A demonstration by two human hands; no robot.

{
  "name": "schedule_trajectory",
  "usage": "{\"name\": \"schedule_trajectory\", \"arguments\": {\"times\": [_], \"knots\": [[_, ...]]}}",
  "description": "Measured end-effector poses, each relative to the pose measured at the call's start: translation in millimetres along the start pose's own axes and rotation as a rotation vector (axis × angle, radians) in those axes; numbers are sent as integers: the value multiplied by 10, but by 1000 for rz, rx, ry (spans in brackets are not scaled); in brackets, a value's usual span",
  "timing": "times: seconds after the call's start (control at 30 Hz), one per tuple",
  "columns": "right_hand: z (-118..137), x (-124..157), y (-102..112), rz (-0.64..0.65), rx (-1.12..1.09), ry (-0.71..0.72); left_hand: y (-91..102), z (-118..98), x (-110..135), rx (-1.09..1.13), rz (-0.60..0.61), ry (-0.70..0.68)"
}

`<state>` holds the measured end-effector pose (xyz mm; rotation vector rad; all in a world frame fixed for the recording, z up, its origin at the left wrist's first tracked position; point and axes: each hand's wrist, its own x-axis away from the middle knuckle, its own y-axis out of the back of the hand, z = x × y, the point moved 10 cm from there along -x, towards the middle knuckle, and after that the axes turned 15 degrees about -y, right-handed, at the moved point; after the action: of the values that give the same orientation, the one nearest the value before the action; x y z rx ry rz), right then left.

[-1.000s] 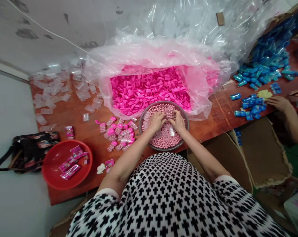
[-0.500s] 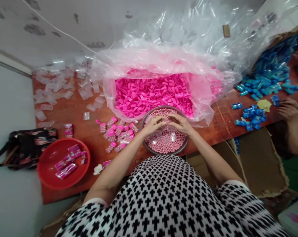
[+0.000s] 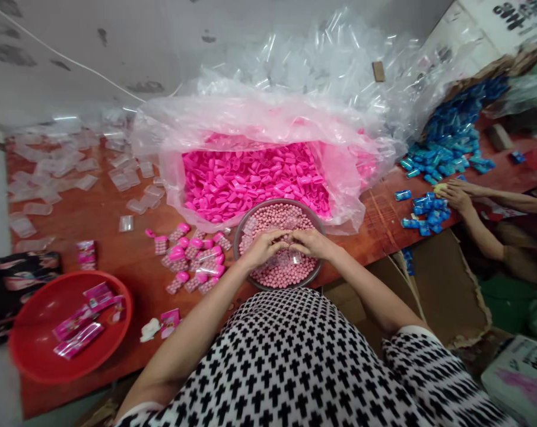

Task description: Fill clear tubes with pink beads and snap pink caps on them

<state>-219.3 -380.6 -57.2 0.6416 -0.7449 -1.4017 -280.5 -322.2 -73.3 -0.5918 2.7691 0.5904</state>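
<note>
Reddish-brown wooden tabletop (image 3: 117,237) runs wall to wall under me, a clear bag of bright pink plastic caps (image 3: 254,178) at its middle. Just in front sits the round grey metal bowl (image 3: 242,232) of pale pink beads (image 3: 277,216). My left hand (image 3: 263,246) and right hand (image 3: 310,242) meet above it, fingertips pinched narrow around a small clear plastic case (image 3: 295,256). I judge it light, thin-walled, slick and easily crushed, so I'd hold its edges gently; the beads would roll freely
</note>
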Motion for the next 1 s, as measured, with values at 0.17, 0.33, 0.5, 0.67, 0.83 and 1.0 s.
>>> {"name": "schedule_trajectory", "arguments": {"times": [0.17, 0.33, 0.5, 0.67, 0.83, 1.0], "knots": [[-96, 63, -47, 30, -61, -71, -53, 0, -7, -28, 9, 3], [-524, -122, 516, -265, -193, -261, 191, 204, 124, 120, -214, 159], [-811, -659, 994, -387, 266, -370, 303, 311, 320, 316, -400, 304], [-763, -1296, 841, -219, 576, -302, 391, 379, 427, 448, -577, 353], [-792, -1580, 698, -214, 631, -219, 429, 424, 455, 578, -667, 347], [-785, -1458, 869, -325, 594, -155, 451, 357, 420, 729, -697, 301]]}}
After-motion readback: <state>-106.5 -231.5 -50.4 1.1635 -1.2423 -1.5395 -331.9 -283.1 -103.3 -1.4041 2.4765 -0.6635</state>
